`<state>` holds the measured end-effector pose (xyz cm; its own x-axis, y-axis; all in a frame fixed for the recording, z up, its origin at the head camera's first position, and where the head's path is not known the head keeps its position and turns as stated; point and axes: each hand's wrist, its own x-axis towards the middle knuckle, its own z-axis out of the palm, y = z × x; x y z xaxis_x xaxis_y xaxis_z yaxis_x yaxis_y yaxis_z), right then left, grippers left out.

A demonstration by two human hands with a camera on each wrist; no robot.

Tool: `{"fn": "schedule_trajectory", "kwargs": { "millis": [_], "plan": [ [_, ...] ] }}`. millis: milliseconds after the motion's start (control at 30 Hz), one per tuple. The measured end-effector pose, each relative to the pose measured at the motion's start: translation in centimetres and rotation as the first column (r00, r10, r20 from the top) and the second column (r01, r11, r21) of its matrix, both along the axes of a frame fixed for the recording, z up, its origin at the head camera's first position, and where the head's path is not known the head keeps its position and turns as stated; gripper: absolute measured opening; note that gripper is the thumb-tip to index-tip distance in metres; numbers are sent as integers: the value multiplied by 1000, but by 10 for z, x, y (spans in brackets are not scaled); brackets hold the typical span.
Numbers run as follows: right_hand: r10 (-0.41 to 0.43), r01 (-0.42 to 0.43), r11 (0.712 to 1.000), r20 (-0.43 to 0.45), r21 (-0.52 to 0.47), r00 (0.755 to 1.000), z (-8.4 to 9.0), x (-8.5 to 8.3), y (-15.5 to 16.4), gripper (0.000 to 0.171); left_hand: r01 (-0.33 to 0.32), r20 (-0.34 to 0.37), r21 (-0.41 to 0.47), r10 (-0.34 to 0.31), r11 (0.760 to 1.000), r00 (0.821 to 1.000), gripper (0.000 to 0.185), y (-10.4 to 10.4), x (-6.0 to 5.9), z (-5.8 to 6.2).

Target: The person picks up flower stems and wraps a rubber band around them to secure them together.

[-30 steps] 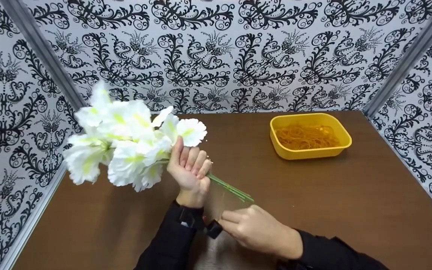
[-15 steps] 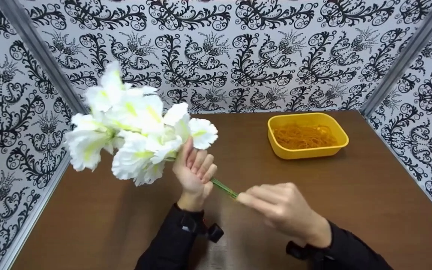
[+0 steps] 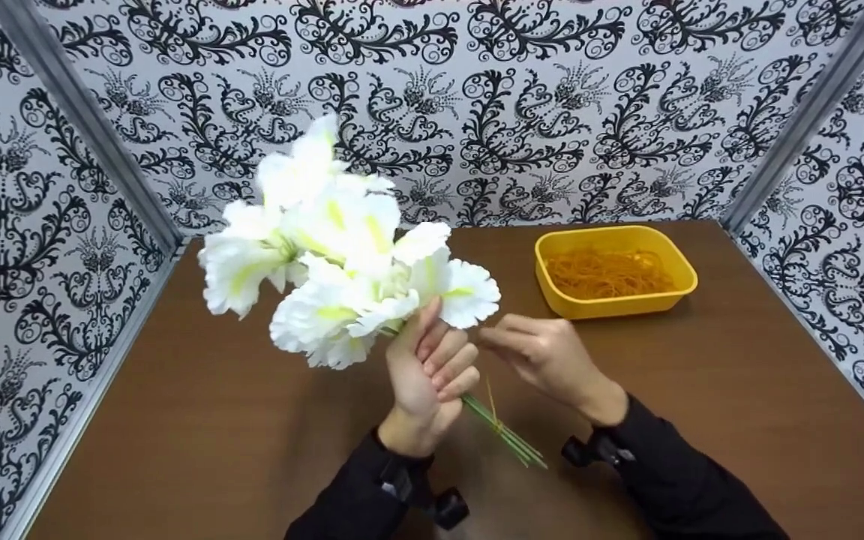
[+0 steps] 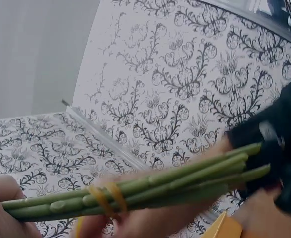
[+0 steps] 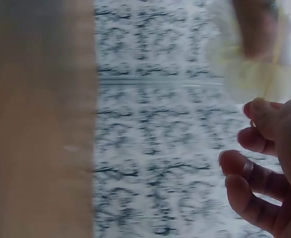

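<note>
Clutching a bunch of white flowers (image 3: pixel 349 255) firmly in the left grip (image 3: pixel 432 367), just below the middle of the head frame, with fingers curled around the green stems (image 3: pixel 511 435) and thumb pointing up toward the petals. Holding the bunch at a slant, with blooms over the centre-left of the frame and stem ends toward the lower right. Seen from the left wrist, looped near those ends with a rubber band (image 4: pixel 116 198). Pinching a stretched length of that band between thumb and fingertip of the right grip (image 3: pixel 541 360), right of centre, with the other fingers loosely bent and near the left knuckles. At the right of the head frame, behind the hands, on the brown tabletop (image 3: pixel 702 390): a yellow tub (image 3: pixel 612 307) with tangled amber bands (image 3: pixel 604 276) inside.
</note>
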<state>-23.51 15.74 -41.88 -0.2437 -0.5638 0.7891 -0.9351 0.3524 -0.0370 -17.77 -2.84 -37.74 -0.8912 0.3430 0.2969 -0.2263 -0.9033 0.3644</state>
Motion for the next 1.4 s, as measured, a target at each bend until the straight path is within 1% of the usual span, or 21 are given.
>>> {"fn": "schedule_trajectory", "kwargs": {
  "millis": [33, 167, 233, 333, 467, 533, 567, 600, 733, 833, 967, 1033, 1133, 1200, 1300, 1400],
  "plan": [
    [13, -14, 1000, 17, 13, 1000, -6, 0, -3, 20, -5, 22, 15, 4, 1000, 1000, 55, -1, 0, 0],
    [62, -67, 995, 65, 74, 996, -28, 5, -18, 19, -70, 110, 75, 61, 995, 992, 54, -6, -3, 2],
    [65, -73, 992, 84, 104, 994, -36, 11, -25, 15, -101, 136, 106, 86, 989, 987, 54, -9, -5, 3],
    [68, -83, 989, 118, 122, 991, -43, 22, -36, 7, -152, 161, 132, 131, 980, 978, 52, -13, -10, 4],
    [94, -111, 984, 128, 136, 987, -43, 41, -46, 6, -232, 205, 138, 201, 963, 958, 56, -19, -17, 4],
    [97, -115, 981, 123, 154, 988, -42, 52, -49, 10, -270, 225, 148, 233, 951, 946, 57, -23, -21, 5],
    [79, -96, 980, 107, 173, 991, -42, 57, -50, 12, -284, 233, 161, 244, 945, 941, 58, -26, -22, 5],
    [57, -73, 979, 89, 188, 994, -41, 62, -52, 10, -302, 240, 172, 258, 938, 936, 58, -28, -24, 6],
    [-22, 0, 976, 101, 218, 995, -37, 78, -58, 7, -358, 264, 230, 296, 905, 918, 58, -38, -28, 8],
    [-18, -14, 977, 152, 211, 988, -33, 88, -61, 5, -387, 275, 248, 319, 888, 907, 58, -42, -31, 8],
    [-19, -13, 980, 155, 200, 988, -23, 96, -58, 12, -407, 276, 233, 341, 883, 899, 59, -43, -35, 7],
    [-25, 3, 983, 120, 181, 992, -15, 96, -54, 13, -412, 267, 222, 352, 883, 897, 59, -44, -36, 5],
    [-25, 15, 990, 73, 139, 997, -3, 94, -47, 13, -405, 240, 200, 357, 892, 903, 59, -43, -37, 3],
    [-24, 19, 994, 49, 107, 999, 5, 92, -41, 13, -404, 206, 159, 370, 901, 906, 58, -41, -37, 2],
    [-33, 30, 997, 47, 68, 998, 15, 89, -34, 15, -404, 137, 86, 391, 911, 910, 57, -36, -36, 1],
    [-69, 68, 997, 28, 48, 997, 21, 83, -28, 14, -403, 75, 11, 401, 915, 913, 54, -33, -34, -1]
  ]
}}
